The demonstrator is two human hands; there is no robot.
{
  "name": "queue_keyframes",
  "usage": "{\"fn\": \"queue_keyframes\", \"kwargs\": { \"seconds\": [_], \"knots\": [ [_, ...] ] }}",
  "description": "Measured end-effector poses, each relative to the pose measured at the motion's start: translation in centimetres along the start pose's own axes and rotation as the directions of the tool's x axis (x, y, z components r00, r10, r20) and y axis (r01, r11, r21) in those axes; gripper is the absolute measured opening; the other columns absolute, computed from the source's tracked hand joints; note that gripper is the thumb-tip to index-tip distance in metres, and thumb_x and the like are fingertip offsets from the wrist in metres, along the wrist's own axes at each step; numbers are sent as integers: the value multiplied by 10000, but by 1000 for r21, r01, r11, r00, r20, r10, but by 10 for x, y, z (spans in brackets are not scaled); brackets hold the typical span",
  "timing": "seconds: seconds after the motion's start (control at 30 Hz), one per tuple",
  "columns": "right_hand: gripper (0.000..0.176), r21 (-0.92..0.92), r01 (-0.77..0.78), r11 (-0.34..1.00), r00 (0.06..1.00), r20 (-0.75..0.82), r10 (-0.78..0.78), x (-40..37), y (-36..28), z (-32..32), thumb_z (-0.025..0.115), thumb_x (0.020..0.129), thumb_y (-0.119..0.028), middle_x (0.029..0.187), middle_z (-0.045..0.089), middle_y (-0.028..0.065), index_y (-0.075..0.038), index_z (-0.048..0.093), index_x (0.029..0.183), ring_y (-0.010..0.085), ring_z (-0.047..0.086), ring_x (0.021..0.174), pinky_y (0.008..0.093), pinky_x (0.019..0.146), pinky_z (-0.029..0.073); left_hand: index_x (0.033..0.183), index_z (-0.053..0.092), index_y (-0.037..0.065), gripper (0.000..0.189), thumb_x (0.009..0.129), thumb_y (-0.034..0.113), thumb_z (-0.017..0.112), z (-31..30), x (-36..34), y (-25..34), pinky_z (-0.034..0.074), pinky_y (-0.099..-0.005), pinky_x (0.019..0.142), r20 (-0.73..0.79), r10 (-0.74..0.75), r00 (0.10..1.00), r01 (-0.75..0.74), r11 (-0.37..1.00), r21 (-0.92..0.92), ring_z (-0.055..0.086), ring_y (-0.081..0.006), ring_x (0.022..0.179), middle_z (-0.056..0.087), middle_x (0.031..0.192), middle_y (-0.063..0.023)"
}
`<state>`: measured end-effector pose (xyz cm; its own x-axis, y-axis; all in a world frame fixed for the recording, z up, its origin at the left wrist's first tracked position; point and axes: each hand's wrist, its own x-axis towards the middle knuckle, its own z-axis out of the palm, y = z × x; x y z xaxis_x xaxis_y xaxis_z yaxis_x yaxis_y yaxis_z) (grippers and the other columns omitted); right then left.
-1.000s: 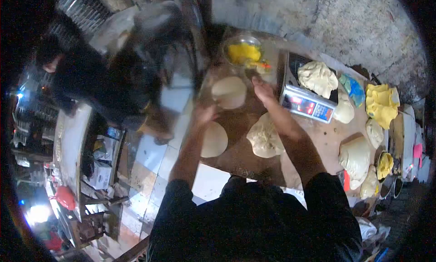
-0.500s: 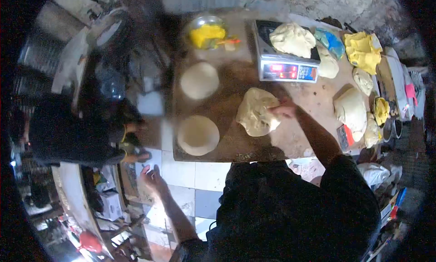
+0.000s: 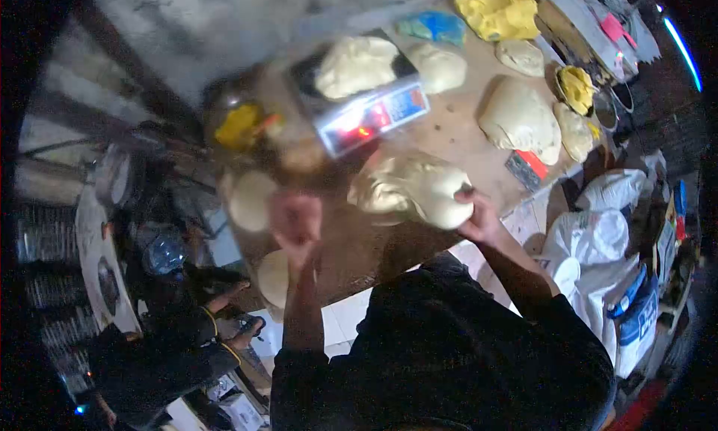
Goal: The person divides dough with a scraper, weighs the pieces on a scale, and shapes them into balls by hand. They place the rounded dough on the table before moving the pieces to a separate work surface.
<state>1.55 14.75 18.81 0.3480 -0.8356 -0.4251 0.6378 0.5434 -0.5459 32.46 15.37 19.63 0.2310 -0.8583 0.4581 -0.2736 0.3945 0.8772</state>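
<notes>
My right hand [image 3: 479,216] grips the right end of a large piece of pale dough [image 3: 400,188], thumb on its top. The dough lies near the table's front edge, stretched sideways. Left of it, my left hand [image 3: 296,220] is over the table, blurred by motion, and its fingers cannot be made out. Beside that hand are two round, flat dough pieces, one behind [image 3: 253,201] and one in front [image 3: 273,278]. Behind the large dough stands a digital scale [image 3: 374,117] with a lump of dough [image 3: 357,66] on its platform.
Yellow dough [image 3: 496,11] lies at the back right, a big pale dough mound [image 3: 520,121] in front of it, beside a red and black object [image 3: 528,169]. A bowl with yellow stuff [image 3: 239,127] is at the back left. Another person's hands [image 3: 243,332] are at lower left.
My left hand has moved from beside the table to over it. My right hand now grips the dough's right end, and the dough is stretched wider. The camera view has turned.
</notes>
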Motion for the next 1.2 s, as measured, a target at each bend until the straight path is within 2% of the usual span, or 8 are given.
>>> {"fn": "queue_keyframes", "kwargs": {
  "seconds": [0.17, 0.47, 0.63, 0.73, 0.83, 1.03, 1.1, 1.2],
  "knots": [
    [414, 140, -271, 952, 883, -359, 304, -54, 86, -215, 519, 802, -163, 994, 598, 137, 63, 470, 1147, 261, 586, 937, 389, 848, 473, 842, 488, 81, 212, 753, -16, 654, 26, -31, -54, 377, -242, 589, 66, -78, 995, 74, 995, 64, 425, -99, 685, 443, 805, -4],
    [545, 522, -64, 851, 970, -169, 177, 86, -45, -50, 530, 771, -374, 1092, 522, 167, 9, 479, 1155, 329, 490, 1063, 562, 942, 348, 789, 512, 69, 233, 806, 254, 652, 155, -81, -62, 386, -275, 569, -124, -319, 940, 320, 947, -10, 417, -115, 578, 477, 699, -2],
    [469, 151, -356, 922, 920, -118, 375, 146, -121, -84, 546, 856, -353, 1060, 576, 99, -20, 500, 1182, 248, 542, 995, 442, 900, 442, 1242, 435, 25, 773, 714, 540, 663, 264, -93, -35, 361, -514, 957, 737, -130, 663, -377, 792, 480, 449, -421, 1140, 461, 1203, -269],
    [447, -144, 217, 966, 924, 348, -156, 118, -162, -150, 557, 884, -252, 1195, 546, 128, 0, 472, 1243, 217, 545, 1059, 376, 882, 467, 1284, 390, 46, 873, 647, 554, 700, 309, -25, -55, 297, -553, 989, 704, -164, 691, -453, 660, 599, 357, -435, 1216, 386, 1291, -264],
    [434, -410, 188, 893, 968, 230, -98, 108, -129, -238, 555, 898, -173, 1305, 472, 152, 32, 450, 1265, 200, 512, 1131, 331, 905, 460, 1261, 443, 64, 870, 600, 555, 723, 336, 39, -88, 365, -485, 957, 749, -437, 498, -405, 647, 647, 463, -349, 1162, 491, 1230, -221],
    [727, -824, 197, 532, 811, -168, -561, 102, -32, -172, 805, 674, -194, 1351, 409, 128, 18, 443, 1268, 271, 421, 1211, 364, 1025, 361, 1127, 523, -6, 792, 638, 597, 678, 360, 36, -112, 482, -429, 777, 345, -504, 792, 67, 632, 772, 630, -330, 845, 645, 909, -180],
    [843, -584, 463, 667, 886, 290, -361, 122, -46, -172, 822, 642, -192, 1204, 520, 129, -23, 331, 1306, 233, 521, 1085, 348, 915, 464, 1202, 462, 5, 774, 713, 581, 633, 322, -2, -135, 472, -453, 802, 650, -582, 489, -157, 674, 722, 559, -355, 1019, 561, 1085, -244],
    [732, -614, 706, 352, 708, 633, -314, 104, -4, -189, 800, 654, -233, 1122, 551, 92, -29, 406, 1236, 222, 549, 1012, 357, 859, 489, 1209, 461, 58, 734, 702, 536, 691, 268, -71, -44, 490, -458, 770, 503, -555, 663, 26, 689, 725, 598, -386, 927, 596, 1021, -230]
  ]
}}
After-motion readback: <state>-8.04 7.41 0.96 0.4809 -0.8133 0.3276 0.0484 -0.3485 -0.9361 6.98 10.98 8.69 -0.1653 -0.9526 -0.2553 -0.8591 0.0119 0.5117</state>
